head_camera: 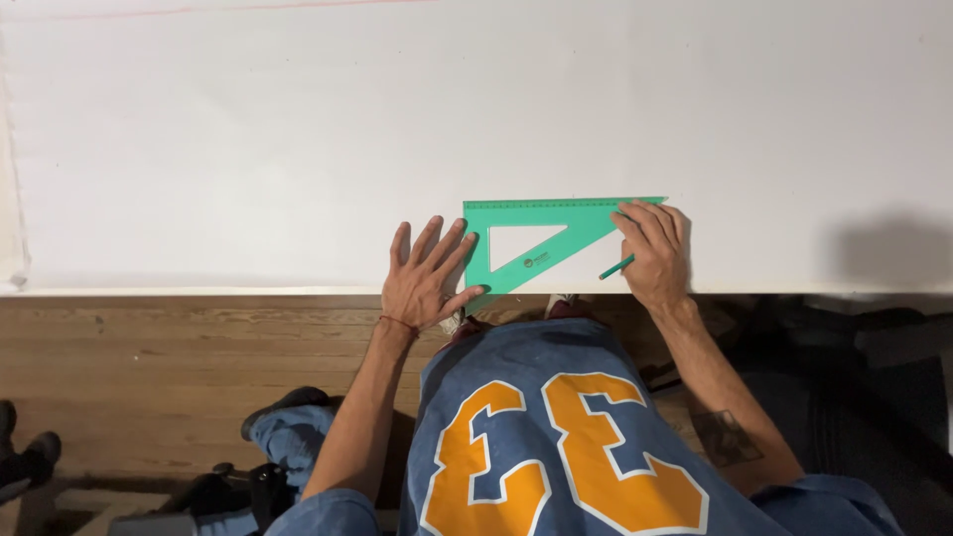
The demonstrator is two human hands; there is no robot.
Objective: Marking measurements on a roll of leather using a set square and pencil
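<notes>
From the head camera we looked straight down over a large white sheet point(298, 149) that covered the bench, its near edge running across the picture above a wooden floor point(149, 357). A green plastic set square point(516, 213) lay flat on the sheet near that edge, its long straight side toward twelve o'clock and its point toward three o'clock.

Our left hand point(425, 280) sat at about eight o'clock from the set square. It was released and flat, palm down, fingers spread and aimed toward one o'clock, the thumb and forefinger touching the square's lower left corner and pinning it. The forearm came up from six o'clock, with a thin red band at the wrist.

Our right hand point(653, 253) rested at the square's three o'clock end, fingers curled over the tip and grasping a green pencil point(616, 267), whose shaft stuck out toward eight o'clock. That forearm rose from five o'clock, bent at the elbow.

At seven o'clock, on the floor, we saw a dark shoe point(283, 405).
</notes>
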